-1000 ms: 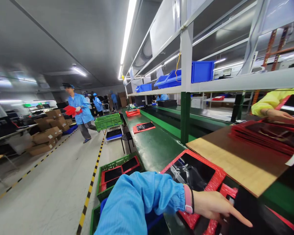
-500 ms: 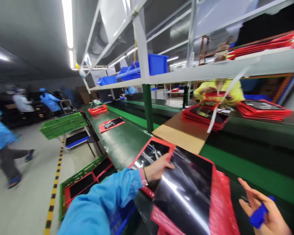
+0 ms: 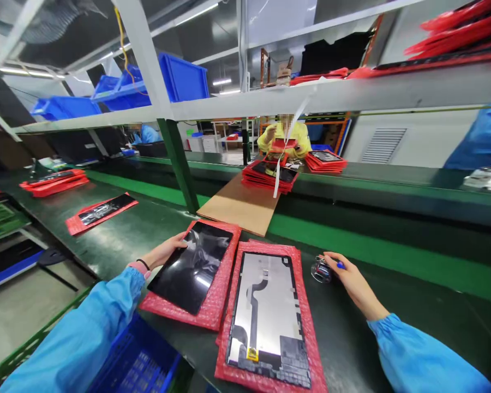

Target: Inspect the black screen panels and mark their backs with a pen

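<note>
In the head view, my left hand [image 3: 168,251] pinches the upper left edge of a glossy black screen panel [image 3: 192,267]. The panel lies over a red bubble-wrap pouch [image 3: 216,295]. Beside it, another display panel [image 3: 265,316] rests back side up, silver with a black flex cable and a yellow patch, on stacked red bubble wrap [image 3: 311,349]. To the right, my right hand [image 3: 347,275] has its fingers closed at a small shiny, rounded, partly clear object [image 3: 322,269] on the dark bench. Something blue shows at its fingers.
A brown cardboard sheet [image 3: 241,210] lies ahead, with red-wrapped panels [image 3: 268,176] at its far end. A green post [image 3: 178,164] rises from the bench. Blue crate [image 3: 139,355] and green crate [image 3: 71,314] stand below left. A person in yellow [image 3: 284,136] works opposite.
The view has swung right. The black panel has moved left, off the pile, uncovering the silver-backed panel. My right hand has gone from open fingers to closed at the small shiny object.
</note>
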`<action>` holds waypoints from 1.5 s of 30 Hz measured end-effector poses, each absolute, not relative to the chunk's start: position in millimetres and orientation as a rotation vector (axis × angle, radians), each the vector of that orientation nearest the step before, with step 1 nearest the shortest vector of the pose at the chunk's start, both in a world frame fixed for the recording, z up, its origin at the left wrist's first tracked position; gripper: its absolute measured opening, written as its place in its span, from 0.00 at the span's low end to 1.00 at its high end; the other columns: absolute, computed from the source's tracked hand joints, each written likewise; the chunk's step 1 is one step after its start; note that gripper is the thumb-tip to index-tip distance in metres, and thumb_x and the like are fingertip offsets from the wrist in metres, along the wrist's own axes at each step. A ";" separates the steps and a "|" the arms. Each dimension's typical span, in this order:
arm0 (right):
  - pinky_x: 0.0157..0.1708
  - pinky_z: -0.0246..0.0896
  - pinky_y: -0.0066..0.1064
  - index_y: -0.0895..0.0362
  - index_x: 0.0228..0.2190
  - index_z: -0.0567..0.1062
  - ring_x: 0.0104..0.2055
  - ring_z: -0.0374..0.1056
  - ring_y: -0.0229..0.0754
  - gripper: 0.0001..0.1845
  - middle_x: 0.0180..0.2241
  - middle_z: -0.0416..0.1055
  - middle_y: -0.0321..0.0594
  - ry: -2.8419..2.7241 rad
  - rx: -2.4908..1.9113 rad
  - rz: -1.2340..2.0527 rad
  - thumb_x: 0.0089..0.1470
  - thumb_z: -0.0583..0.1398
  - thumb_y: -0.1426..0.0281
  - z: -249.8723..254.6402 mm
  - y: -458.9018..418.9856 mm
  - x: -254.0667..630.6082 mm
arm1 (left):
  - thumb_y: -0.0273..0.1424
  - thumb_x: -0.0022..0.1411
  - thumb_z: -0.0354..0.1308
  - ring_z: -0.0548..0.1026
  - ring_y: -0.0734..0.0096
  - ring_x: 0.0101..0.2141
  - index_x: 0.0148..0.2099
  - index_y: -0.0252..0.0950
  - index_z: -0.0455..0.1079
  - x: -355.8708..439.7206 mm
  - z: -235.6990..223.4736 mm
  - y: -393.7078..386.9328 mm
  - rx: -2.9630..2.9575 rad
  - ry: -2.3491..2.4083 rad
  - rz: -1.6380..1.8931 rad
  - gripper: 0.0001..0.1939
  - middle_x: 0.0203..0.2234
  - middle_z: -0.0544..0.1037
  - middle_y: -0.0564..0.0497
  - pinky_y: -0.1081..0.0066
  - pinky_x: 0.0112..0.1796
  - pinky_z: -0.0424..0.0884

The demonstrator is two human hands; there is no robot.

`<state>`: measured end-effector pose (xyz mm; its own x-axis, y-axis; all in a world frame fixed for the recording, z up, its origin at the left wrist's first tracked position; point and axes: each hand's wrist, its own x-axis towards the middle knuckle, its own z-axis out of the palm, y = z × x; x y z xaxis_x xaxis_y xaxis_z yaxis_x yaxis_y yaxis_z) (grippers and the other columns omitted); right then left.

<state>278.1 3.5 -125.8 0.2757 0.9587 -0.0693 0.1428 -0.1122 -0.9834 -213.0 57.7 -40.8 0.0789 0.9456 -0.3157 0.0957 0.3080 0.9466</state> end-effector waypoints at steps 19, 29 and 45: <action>0.46 0.67 0.41 0.52 0.29 0.70 0.36 0.75 0.47 0.15 0.31 0.79 0.41 -0.992 -1.264 0.799 0.48 0.63 0.54 -78.4 -47.6 261.3 | 0.25 0.42 0.58 0.44 0.43 0.63 0.50 0.36 0.66 -179.4 -22.9 66.5 1.585 1.728 0.934 0.29 0.59 0.61 0.42 0.51 0.60 0.42; 0.17 0.55 0.29 0.54 0.36 0.69 0.21 0.66 0.40 0.28 0.26 0.74 0.41 -1.314 -1.201 1.410 0.56 0.47 0.44 -96.9 -100.6 167.5 | 0.22 0.43 0.58 0.74 0.67 0.36 0.38 0.34 0.68 -67.4 -46.5 -9.1 1.077 1.331 0.609 0.16 0.34 0.75 0.49 0.69 0.38 0.69; 0.23 0.42 0.30 0.53 0.13 0.56 0.19 0.50 0.35 0.18 0.14 0.53 0.29 -1.521 -1.420 1.036 0.42 0.59 0.65 -108.2 -104.2 151.1 | 0.29 0.62 0.56 0.68 0.76 0.25 0.30 0.32 0.65 -60.1 -51.2 6.1 0.748 1.386 0.553 0.09 0.25 0.69 0.56 0.72 0.29 0.67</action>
